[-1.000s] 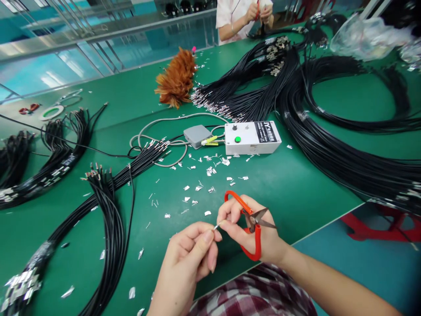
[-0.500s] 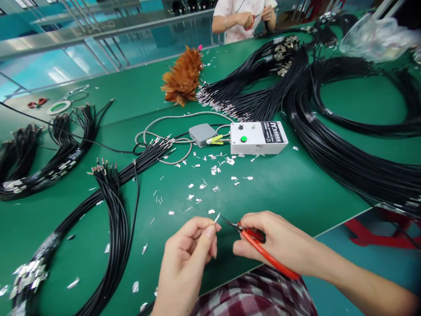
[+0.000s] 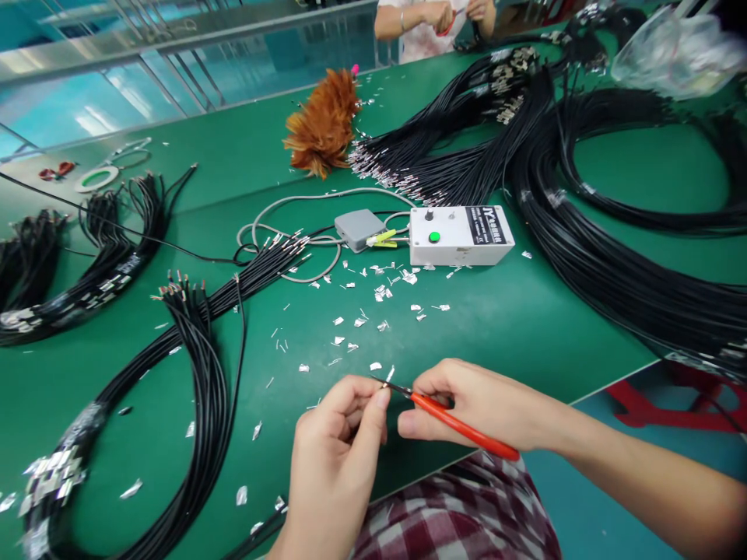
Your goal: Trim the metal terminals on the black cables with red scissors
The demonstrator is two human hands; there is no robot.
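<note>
The left hand (image 3: 344, 443) pinches a thin cable end (image 3: 390, 376) between thumb and forefinger, its silvery tip poking up past the fingertips. The right hand (image 3: 475, 400) is wrapped around red-handled scissors (image 3: 461, 428), their narrow blades lying across that tip, almost closed. The trim seems to be in progress: the silvery piece has not dropped away, and whether the blades have bitten through cannot be told.

Around the hands, foil scraps (image 3: 382, 293) lie scattered over the green worktop (image 3: 490, 327), suggesting that many ends have already been trimmed. To the left, a looped bundle (image 3: 201, 404) has splayed ends with reddish cores showing; beyond the scraps, a large fan of cables (image 3: 455, 155) shows pale, silvery tips. Those tips look like work left over, though which bundle is finished is unclear.

Farther out sit a white box (image 3: 461, 237) with a green button, a grey pedal (image 3: 357, 229) and a feather duster (image 3: 324, 124). Across the worktop, a co-worker's hand (image 3: 437, 17) holds another red-handled tool.
</note>
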